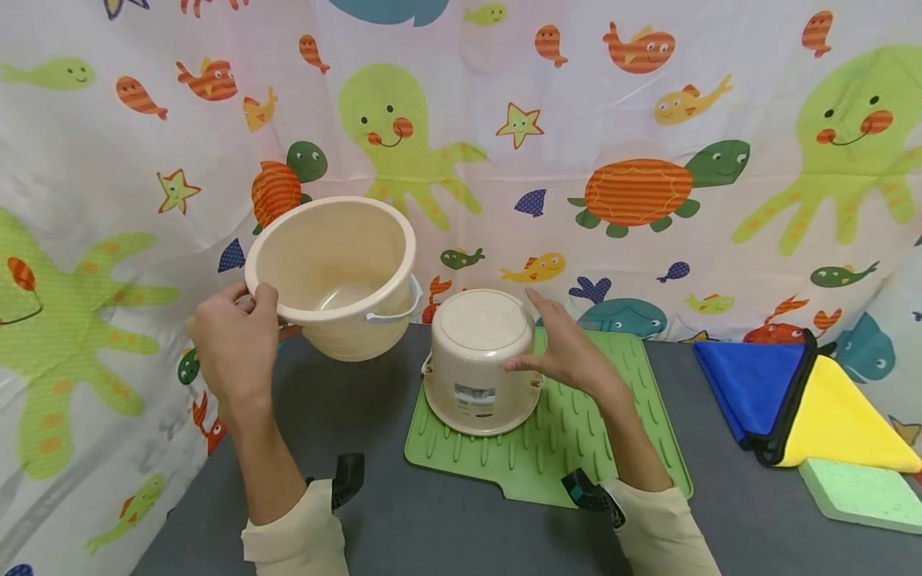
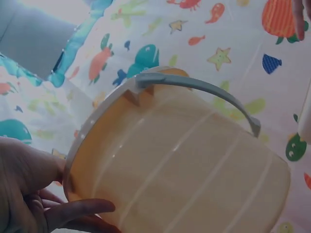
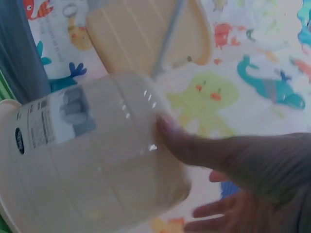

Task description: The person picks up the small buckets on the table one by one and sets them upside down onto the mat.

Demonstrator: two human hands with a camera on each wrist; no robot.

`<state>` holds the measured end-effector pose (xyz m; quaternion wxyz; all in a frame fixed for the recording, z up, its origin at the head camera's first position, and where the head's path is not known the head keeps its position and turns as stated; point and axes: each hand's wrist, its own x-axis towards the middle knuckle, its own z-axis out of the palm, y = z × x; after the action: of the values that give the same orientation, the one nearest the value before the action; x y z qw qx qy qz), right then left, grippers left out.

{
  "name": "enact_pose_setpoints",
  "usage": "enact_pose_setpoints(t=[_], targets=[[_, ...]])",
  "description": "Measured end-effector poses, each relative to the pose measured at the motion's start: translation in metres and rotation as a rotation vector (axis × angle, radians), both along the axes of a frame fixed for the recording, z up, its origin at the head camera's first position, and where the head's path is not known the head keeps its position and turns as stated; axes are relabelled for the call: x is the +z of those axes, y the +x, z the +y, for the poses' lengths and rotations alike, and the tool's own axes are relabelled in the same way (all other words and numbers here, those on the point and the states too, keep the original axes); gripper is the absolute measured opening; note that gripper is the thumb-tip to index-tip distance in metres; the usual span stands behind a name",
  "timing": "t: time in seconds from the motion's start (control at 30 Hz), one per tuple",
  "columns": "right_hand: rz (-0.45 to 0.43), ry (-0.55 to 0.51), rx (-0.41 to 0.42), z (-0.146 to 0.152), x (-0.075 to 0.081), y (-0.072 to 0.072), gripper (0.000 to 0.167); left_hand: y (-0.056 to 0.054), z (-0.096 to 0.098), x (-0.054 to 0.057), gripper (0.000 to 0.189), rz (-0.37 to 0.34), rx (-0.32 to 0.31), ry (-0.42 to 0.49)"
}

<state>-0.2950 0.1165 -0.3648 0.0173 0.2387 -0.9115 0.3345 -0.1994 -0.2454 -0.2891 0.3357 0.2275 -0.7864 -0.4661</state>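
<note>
1. Head: the left hand (image 1: 234, 344) pinches a raised bucket (image 1: 338, 276) by its rim; an upturned bucket (image 1: 483, 360) stands along the left edge of the green mat (image 1: 533, 460).
2. Left wrist: looks light, stiff; hold the rim.
3. Right wrist: the right hand (image 3: 252, 170) spreads, gripping nothing.

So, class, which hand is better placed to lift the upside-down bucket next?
Probably the right hand: it is right beside the upside-down bucket, holding nothing, while the left hand grips the other bucket.
</note>
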Motion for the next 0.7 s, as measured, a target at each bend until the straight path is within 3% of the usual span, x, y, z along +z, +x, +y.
enact_pose_setpoints(t=[0.1, 0.17, 0.23, 0.3, 0.43, 0.5, 0.6, 0.7], targets=[[0.116, -0.007, -0.087, -0.007, 0.011, 0.014, 0.102, 0.006, 0.006, 0.005, 0.039, 0.053, 0.027, 0.023], [0.193, -0.078, -0.118, -0.014, 0.020, 0.026, 0.087, 0.009, 0.013, 0.009, 0.037, 0.092, 0.050, 0.023], [0.259, -0.205, -0.086, -0.021, 0.029, 0.041, 0.070, 0.013, 0.021, 0.012, 0.035, 0.138, 0.072, 0.007], [0.284, -0.364, 0.012, -0.031, 0.036, 0.057, 0.052, 0.017, 0.031, 0.015, 0.034, 0.189, 0.061, 0.014], [0.174, -0.679, 0.258, -0.052, 0.048, 0.089, 0.039, 0.022, 0.052, 0.020, 0.037, 0.252, -0.007, 0.049], [0.091, -0.783, 0.314, -0.060, 0.051, 0.099, 0.038, 0.023, 0.062, 0.021, 0.039, 0.278, -0.048, 0.052], [0.021, -0.882, 0.296, -0.063, 0.053, 0.108, 0.033, 0.022, 0.079, 0.020, 0.038, 0.339, -0.102, 0.051], [0.018, -0.929, 0.199, -0.056, 0.058, 0.112, 0.028, 0.021, 0.098, 0.016, 0.036, 0.433, -0.172, 0.036]])
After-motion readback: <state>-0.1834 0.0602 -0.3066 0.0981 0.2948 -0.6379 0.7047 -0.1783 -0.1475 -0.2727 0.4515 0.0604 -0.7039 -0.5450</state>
